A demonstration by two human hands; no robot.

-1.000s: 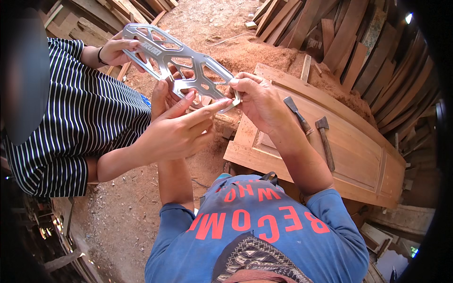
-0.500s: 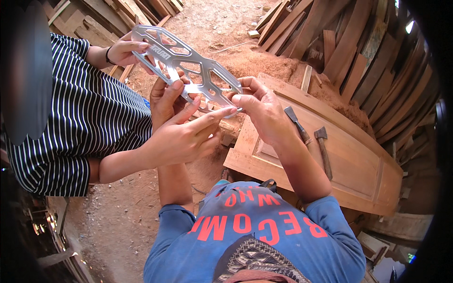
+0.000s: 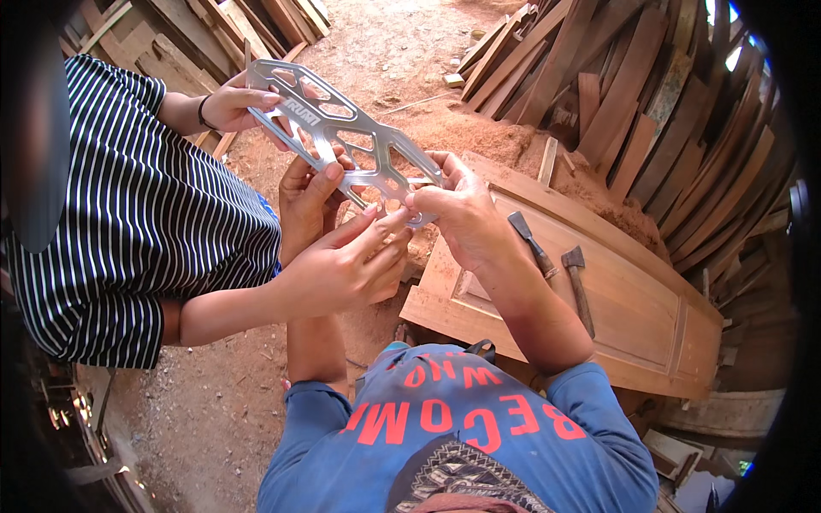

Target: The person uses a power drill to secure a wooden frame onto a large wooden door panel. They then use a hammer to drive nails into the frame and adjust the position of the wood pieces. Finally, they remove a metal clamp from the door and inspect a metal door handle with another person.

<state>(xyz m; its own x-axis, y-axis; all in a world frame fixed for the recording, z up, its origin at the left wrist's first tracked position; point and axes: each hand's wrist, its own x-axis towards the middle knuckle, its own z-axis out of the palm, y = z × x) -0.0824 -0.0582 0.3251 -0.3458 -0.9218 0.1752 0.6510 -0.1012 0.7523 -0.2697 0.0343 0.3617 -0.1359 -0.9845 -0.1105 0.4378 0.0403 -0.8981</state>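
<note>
A silver metal plate with large cut-outs (image 3: 323,135) is held up at a slant in front of me. My left hand (image 3: 310,203) grips its near edge around the middle, thumb on top, with the other fingers partly hidden behind it. My right hand (image 3: 462,214) pinches the right end between thumb and fingers. A co-worker's hand (image 3: 229,104) holds the far left end. The co-worker's other hand (image 3: 351,261) reaches across my left forearm, its fingertips at the plate's lower right edge, close to my right thumb.
A panelled wooden door (image 3: 633,299) lies to the right, with a chisel (image 3: 532,244) and a small axe (image 3: 579,286) on it. Wooden boards (image 3: 633,103) lean at the back right, beside sawdust (image 3: 479,128). The co-worker in a striped shirt (image 3: 171,214) stands at left.
The co-worker's near hand has drawn its outstretched index finger back from the plate's right corner, and its fingers are now more bent. The plate has tilted slightly; both my hands keep their grip.
</note>
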